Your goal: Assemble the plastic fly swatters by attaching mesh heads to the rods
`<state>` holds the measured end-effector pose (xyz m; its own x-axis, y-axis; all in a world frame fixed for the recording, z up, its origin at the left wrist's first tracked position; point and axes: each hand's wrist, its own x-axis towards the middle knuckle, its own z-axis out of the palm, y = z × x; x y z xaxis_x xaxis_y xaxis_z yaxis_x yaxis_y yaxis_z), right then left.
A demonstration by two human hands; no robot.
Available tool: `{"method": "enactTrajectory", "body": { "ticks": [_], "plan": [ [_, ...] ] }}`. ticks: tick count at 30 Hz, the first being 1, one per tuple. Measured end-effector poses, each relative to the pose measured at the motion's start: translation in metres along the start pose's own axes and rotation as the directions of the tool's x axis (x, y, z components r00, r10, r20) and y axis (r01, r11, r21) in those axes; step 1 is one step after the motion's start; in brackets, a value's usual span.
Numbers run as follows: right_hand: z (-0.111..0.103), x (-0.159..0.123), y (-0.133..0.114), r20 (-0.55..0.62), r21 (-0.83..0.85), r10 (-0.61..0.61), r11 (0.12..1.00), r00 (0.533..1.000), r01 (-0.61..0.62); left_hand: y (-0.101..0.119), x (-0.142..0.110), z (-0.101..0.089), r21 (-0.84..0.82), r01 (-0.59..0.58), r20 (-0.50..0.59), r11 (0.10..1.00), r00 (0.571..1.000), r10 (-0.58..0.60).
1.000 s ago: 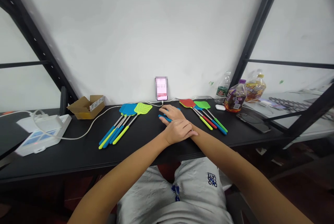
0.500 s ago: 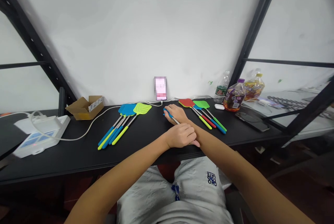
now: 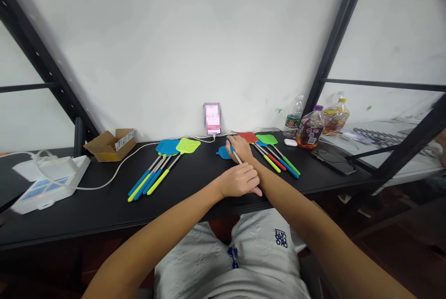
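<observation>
Head view: over a black desk [image 3: 195, 173], the left hand [image 3: 240, 180] and right hand [image 3: 241, 147] grip one blue-ended rod [image 3: 237, 157], near a blue mesh swatter head [image 3: 223, 152]; steady, even pressure seems best.

A black desk [image 3: 101, 213] is occupied by a white power strip [image 3: 45, 192], a cardboard box [image 3: 109, 151], blue-and-lime flyswatters [image 3: 170, 147], a propped smartphone [image 3: 213, 118], multicoloured flyswatters [image 3: 248, 137], a white earbud case [image 3: 290, 142], two drink bottles [image 3: 309, 131] and a dark smartphone [image 3: 333, 162].
</observation>
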<state>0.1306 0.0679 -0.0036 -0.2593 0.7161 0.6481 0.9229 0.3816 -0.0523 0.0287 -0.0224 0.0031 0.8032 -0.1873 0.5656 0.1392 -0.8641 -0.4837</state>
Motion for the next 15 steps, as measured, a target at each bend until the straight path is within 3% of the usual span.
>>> {"method": "enactTrajectory", "body": {
  "ticks": [5, 9, 12, 15],
  "plan": [
    [0.002, 0.001, 0.004, 0.019, 0.0, 0.04, 0.999, 0.999, -0.04, -0.001, -0.004, -0.001, -0.028, 0.05, 0.007, 0.998, 0.999, -0.05],
    [0.006, 0.003, 0.017, -0.015, 0.011, 0.089, 0.996, 0.996, -0.089, -0.003, -0.008, 0.0, -0.056, 0.167, -0.073, 0.984, 0.983, -0.17],
    [0.008, 0.004, 0.03, -0.029, 0.026, 0.125, 0.992, 0.992, -0.124, -0.005, -0.01, -0.001, -0.093, 0.299, -0.178, 0.95, 0.934, -0.311],
    [0.007, 0.003, 0.041, -0.009, 0.02, 0.155, 0.988, 0.988, -0.154, -0.01, -0.014, -0.004, -0.183, 0.432, -0.243, 0.883, 0.85, -0.467]
  ]
}}
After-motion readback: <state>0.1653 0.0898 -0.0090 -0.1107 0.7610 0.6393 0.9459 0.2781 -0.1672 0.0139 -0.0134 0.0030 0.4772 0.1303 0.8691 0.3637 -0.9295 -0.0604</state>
